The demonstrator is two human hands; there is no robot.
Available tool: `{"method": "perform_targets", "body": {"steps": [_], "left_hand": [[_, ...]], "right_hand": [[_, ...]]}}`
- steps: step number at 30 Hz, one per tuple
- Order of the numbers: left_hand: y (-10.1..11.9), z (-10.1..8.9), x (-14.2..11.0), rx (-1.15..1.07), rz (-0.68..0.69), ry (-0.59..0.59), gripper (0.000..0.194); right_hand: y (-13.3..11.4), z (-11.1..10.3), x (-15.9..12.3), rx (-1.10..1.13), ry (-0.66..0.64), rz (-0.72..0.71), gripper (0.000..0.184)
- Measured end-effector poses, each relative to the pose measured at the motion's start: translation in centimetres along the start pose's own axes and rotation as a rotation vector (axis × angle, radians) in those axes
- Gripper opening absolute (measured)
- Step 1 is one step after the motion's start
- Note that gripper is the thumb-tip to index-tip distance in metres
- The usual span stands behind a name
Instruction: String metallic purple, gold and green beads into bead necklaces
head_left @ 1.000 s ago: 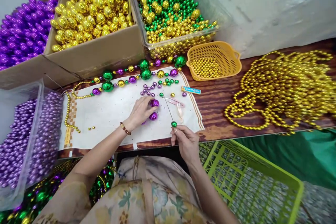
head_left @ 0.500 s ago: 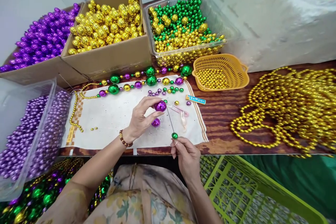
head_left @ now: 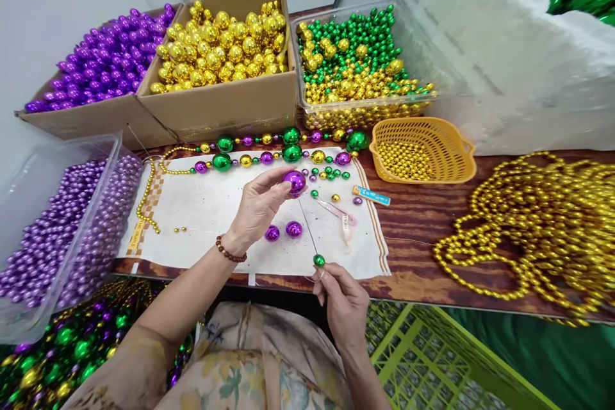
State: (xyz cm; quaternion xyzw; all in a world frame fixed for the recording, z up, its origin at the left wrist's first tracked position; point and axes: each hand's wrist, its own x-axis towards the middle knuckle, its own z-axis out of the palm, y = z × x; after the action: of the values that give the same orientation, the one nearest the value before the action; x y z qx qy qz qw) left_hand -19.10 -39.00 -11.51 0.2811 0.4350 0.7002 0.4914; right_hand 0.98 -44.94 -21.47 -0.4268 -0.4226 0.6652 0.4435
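Basically, the L grip [head_left: 262,205] pinched a big glossy purple round bead [head_left: 295,183]. Lower & to its rt, the R grip [head_left: 343,298] pinched a thin straight dark needle [head_left: 309,228] just under a glossy green round bead [head_left: 319,261] on it; needle tip was nr the purple one. Two loose glossy purple round beads [head_left: 294,229] lay just below the L grip on a white cloth w/ brown stripes [head_left: 206,198].

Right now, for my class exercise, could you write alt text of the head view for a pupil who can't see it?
A person's left hand holds a shiny purple bead above a white cloth, while the right hand holds a thin needle with a green bead on it. Behind, cardboard boxes hold purple beads and gold beads.
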Motion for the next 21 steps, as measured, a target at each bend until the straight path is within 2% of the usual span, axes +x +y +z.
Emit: {"method": "perform_targets", "body": {"steps": [21], "left_hand": [[-0.21, 0.05, -0.6, -0.122, -0.098, 0.03, 0.029]], "right_hand": [[0.61, 0.81, -0.06, 0.096, 0.049, 0.094, 0.021]]}}
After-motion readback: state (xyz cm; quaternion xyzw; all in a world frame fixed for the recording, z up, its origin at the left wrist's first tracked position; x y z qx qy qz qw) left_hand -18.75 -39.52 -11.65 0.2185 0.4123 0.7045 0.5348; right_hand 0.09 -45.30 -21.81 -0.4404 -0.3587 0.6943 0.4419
